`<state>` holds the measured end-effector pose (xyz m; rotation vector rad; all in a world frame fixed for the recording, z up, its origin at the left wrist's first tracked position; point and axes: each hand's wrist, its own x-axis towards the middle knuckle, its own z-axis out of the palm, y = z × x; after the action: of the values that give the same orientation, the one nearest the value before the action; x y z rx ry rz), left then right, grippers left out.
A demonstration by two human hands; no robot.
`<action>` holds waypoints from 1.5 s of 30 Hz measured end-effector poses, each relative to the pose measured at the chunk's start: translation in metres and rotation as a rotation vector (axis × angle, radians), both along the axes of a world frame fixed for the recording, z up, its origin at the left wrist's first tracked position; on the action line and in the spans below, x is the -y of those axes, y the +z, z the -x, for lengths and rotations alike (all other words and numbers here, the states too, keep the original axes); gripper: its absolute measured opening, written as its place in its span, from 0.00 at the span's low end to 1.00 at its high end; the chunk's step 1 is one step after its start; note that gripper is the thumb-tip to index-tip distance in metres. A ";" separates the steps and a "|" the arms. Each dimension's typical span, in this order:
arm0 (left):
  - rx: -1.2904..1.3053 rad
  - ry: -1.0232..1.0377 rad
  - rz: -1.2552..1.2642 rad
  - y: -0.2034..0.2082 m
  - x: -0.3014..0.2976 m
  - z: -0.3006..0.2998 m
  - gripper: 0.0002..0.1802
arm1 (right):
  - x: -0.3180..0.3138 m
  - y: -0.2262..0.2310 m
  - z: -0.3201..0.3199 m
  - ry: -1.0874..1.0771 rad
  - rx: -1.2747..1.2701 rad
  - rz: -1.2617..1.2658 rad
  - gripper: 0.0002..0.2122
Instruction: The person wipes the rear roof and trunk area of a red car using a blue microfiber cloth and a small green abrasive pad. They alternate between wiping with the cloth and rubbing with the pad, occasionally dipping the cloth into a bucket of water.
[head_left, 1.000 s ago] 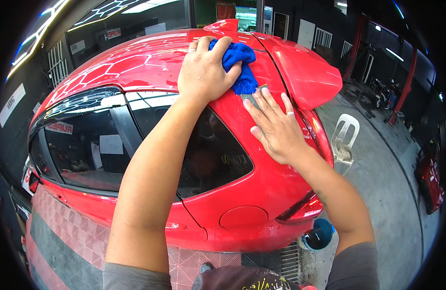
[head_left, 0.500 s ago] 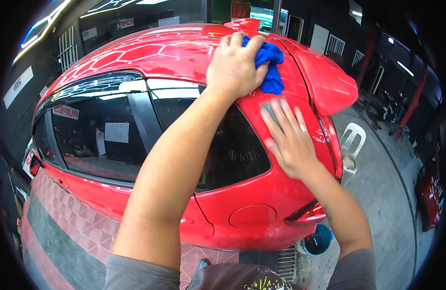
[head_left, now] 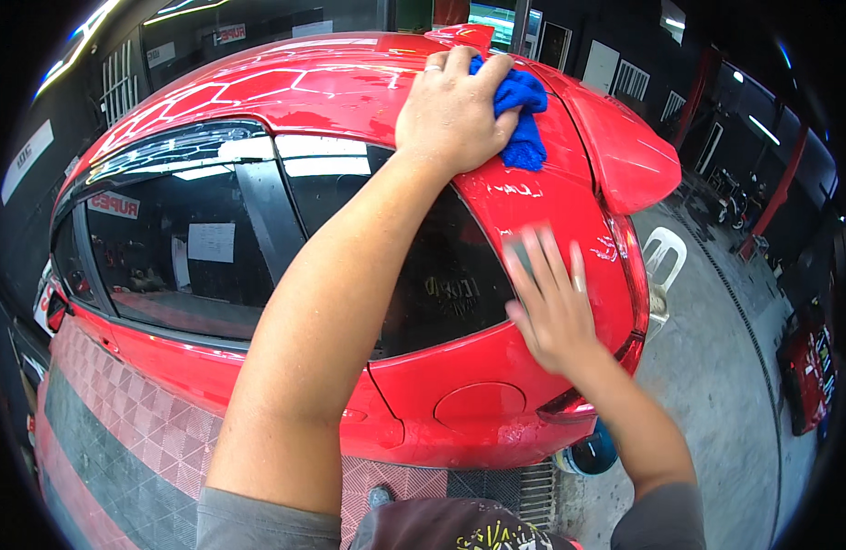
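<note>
Item: 1 blue cloth (head_left: 524,147), bunched, at the rear edge of the roof (head_left: 326,110) of 1 red car (head_left: 418,371), beside the spoiler (head_left: 634,151). Left hand (head_left: 455,115): fingers curled over the cloth, thumb at its lower side, keeping a loose, pressing hold.

Item: 1 small grey-green pad (head_left: 520,254), partly hidden and blurred, under the fingers of the right hand (head_left: 553,307). That hand is flat, fingers apart, over the rear panel (head_left: 551,197), just beside the rear side window (head_left: 441,275); from where I stand, I cannot tell how firmly it presses.

Handling, in my judgement: cloth light, soft, limp, hard to damage; best gathered by its middle folds. Pad light, probably stiffer, and apt to slip on glossy paint; best kept under flat fingertips.

Changes against 0.5 s ago: right hand and pad lower on the panel, leaving a wider gap below the cloth; left hand and cloth at about the same spot on the roof edge.

Nearby: 1 bucket (head_left: 595,454), 1 white chair (head_left: 663,257).
</note>
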<state>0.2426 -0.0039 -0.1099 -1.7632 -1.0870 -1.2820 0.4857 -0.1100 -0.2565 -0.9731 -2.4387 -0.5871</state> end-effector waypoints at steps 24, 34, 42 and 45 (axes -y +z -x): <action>-0.169 -0.097 -0.069 0.000 0.009 0.009 0.33 | 0.176 -0.216 -0.159 -0.586 -0.729 0.269 0.28; -0.355 -0.160 0.041 -0.016 0.045 -0.003 0.37 | 0.389 -0.303 -0.173 -1.027 -1.975 0.327 0.15; -0.455 -0.391 -0.047 -0.122 0.080 -0.047 0.25 | 0.362 -0.304 -0.142 -0.791 -1.948 0.464 0.14; -0.617 -0.446 0.003 -0.130 0.097 -0.059 0.25 | 0.337 -0.320 -0.114 -0.633 -2.041 0.571 0.17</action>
<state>0.3016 -0.1008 -0.2397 -2.2690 -0.3590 -0.8562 0.6001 -0.4469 -0.5769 -1.3649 -0.3809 0.7637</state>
